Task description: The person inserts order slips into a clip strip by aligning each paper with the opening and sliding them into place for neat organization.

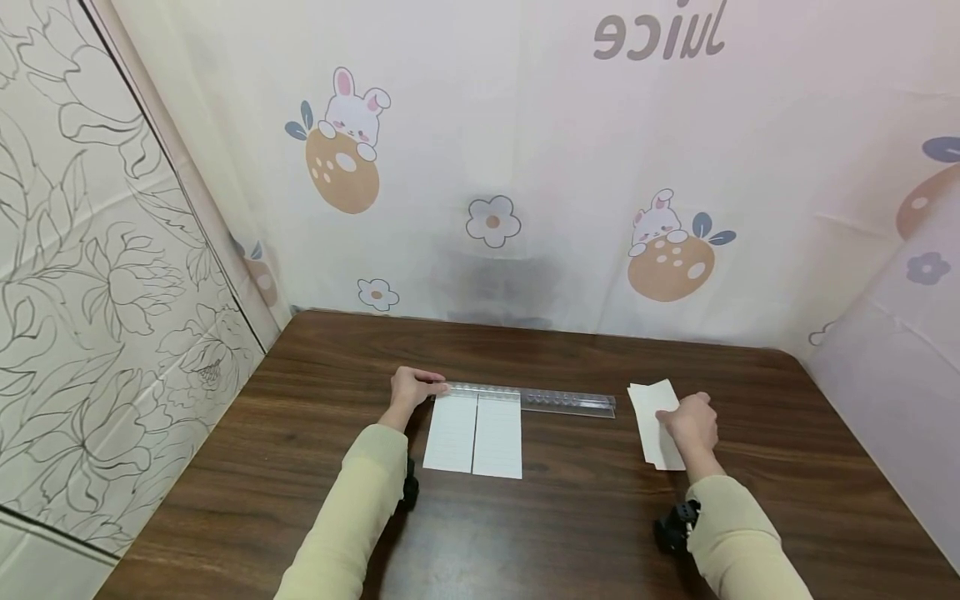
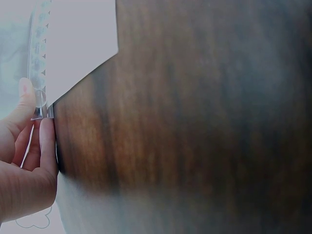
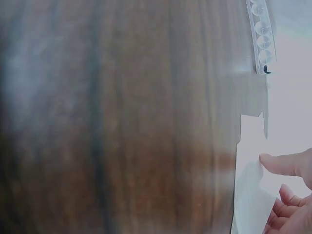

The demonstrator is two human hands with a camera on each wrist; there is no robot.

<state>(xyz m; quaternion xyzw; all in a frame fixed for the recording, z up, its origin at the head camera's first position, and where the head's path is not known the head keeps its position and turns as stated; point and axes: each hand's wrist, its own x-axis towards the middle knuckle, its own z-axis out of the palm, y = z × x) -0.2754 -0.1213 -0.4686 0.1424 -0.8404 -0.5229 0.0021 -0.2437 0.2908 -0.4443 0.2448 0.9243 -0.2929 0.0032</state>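
A long clear plastic ruler [image 1: 566, 402] lies crosswise, its left part over the top edges of two white lined paper sheets [image 1: 450, 433] set side by side with a thin gap between them. My left hand [image 1: 412, 387] grips the ruler's left end; the left wrist view shows the thumb [image 2: 27, 100] on one side of it and fingers at its end. Off to the right, my right hand [image 1: 692, 423] pinches the right edge of a few overlapping pale paper slips [image 1: 654, 425]. In the right wrist view its thumb [image 3: 280, 164] presses on top of them.
The dark wooden table [image 1: 562, 533] reaches back to a pale curtain [image 1: 510, 125] printed with rabbits and flowers. A white panel with line-drawn flowers [image 1: 112, 283] stands along the left side. Black wrist devices [image 1: 675, 527] sit at the sleeves.
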